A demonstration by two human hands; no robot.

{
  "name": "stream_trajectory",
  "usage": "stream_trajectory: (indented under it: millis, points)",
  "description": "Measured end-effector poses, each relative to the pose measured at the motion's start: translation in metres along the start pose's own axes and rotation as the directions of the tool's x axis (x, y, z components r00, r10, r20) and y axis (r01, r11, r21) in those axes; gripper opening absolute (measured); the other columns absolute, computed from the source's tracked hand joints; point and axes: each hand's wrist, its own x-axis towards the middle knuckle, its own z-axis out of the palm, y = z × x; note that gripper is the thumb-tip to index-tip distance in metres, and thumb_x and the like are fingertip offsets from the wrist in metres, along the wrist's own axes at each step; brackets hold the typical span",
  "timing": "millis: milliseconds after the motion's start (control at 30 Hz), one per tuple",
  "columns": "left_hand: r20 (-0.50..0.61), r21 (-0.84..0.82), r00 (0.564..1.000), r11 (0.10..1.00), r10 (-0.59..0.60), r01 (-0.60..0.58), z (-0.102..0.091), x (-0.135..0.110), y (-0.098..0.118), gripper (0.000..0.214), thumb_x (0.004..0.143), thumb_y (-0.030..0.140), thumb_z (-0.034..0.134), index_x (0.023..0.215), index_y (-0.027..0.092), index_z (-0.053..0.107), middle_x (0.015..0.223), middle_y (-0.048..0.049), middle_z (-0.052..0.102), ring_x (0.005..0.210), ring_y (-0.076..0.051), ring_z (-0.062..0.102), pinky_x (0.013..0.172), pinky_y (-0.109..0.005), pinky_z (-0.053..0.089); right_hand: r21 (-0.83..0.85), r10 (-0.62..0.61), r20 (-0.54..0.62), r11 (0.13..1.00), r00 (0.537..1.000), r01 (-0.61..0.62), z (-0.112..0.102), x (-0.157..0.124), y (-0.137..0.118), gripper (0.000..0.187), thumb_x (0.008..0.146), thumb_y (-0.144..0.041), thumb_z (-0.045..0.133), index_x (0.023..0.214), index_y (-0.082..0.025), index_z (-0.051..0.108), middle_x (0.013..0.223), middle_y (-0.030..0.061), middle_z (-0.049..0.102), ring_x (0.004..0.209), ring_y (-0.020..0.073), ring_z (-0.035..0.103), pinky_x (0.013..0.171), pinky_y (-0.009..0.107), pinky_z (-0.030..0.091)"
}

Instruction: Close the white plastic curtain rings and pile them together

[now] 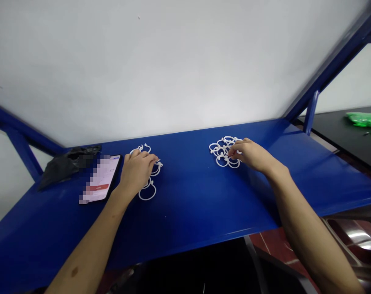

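White rings with knobbed ends lie in 2 groups on the blue table (191, 204): the left-hand rings (147, 199) left of centre in the frame, and the right-hand rings (221, 155) right of centre. The left hand (135, 170) covers part of its group, fingers curled, thumb near index; whether they grip a ring I cannot tell. The right hand (252, 154) has its fingertips drawn together among its rings, the grip likewise unclear. Handling looks under way at both: the right group is bunched closely, the left looser and partly hidden, so how much is finished or left can't be judged.
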Motion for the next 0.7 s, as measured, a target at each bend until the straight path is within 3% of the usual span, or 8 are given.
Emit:
stream_trajectory:
  millis: [200,367,533,700]
  points:
    - [-0.101,0.081,0.993,0.995,-0.054,0.062,-0.005,-0.001,-0.007,0.025,0.098,0.034,0.048,0.101,0.023,0.070,0.103,-0.0103,0.073,0.100,-0.033,0.054,0.079,-0.044,0.036,-0.039,0.004,-0.053,0.999,0.999,-0.006,-0.003,-0.002,-0.002,0.015,0.088,-0.014,0.061,0.092,-0.021,0.073,0.094,0.0059,0.074,0.087,0.0231,0.061,0.086,0.042,0.048]
    - [-0.187,0.109,0.975,0.984,-0.116,0.138,-0.015,-0.002,-0.005,0.024,0.098,0.037,0.048,0.094,0.022,0.067,0.096,-0.0103,0.071,0.097,-0.033,0.056,0.078,-0.043,0.037,-0.018,0.000,-0.206,1.000,0.979,-0.004,0.001,0.000,-0.015,0.018,0.097,-0.023,0.054,0.100,-0.021,0.072,0.096,0.0088,0.072,0.091,0.0249,0.059,0.083,0.041,0.049]
    - [-0.279,-0.016,0.946,0.986,-0.164,0.166,-0.026,0.001,0.017,0.017,0.094,0.031,0.050,0.080,0.023,0.057,0.085,-0.0081,0.067,0.087,-0.030,0.058,0.075,-0.042,0.038,0.192,-0.119,-0.223,0.968,0.968,0.164,0.029,0.006,-0.059,0.021,0.100,-0.033,0.053,0.110,-0.024,0.068,0.108,0.0089,0.070,0.101,0.0244,0.062,0.092,0.043,0.050]
    - [-0.253,-0.220,0.956,0.971,-0.145,0.090,-0.024,0.000,0.046,0.017,0.089,0.025,0.053,0.072,0.023,0.049,0.070,-0.0010,0.062,0.070,-0.022,0.058,0.076,-0.039,0.041,0.412,-0.221,-0.146,0.872,0.964,0.263,0.058,0.008,-0.105,0.028,0.101,-0.038,0.053,0.122,-0.021,0.060,0.110,0.0087,0.068,0.103,0.0213,0.065,0.093,0.039,0.053]
